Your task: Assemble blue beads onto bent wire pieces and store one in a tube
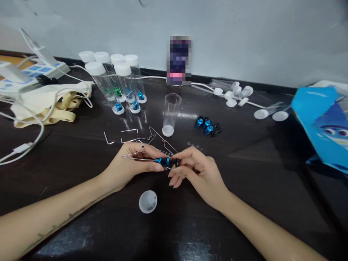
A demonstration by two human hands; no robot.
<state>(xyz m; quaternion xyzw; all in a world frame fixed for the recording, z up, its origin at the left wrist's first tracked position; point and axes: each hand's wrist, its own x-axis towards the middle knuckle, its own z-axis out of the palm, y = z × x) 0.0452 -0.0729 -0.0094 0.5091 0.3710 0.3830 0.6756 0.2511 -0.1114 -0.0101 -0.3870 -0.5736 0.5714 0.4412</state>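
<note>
Nearest lies a white cap (148,201). Past it, the left hand (141,159) and right hand (194,168) pinch a level blue-and-black handle (168,161) between them, a thin bent wire (138,158) leaving its left end. Loose wires (164,140), partly hidden, lie behind; then a clear tube (172,112), blue parts (208,128), capped tubes (123,69), a phone (178,59).

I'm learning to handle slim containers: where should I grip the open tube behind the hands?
Probably around the middle of the clear tube, coming from the right: it stands upright on its white base, its long wall is exposed, and bent wires lie in front.
</note>
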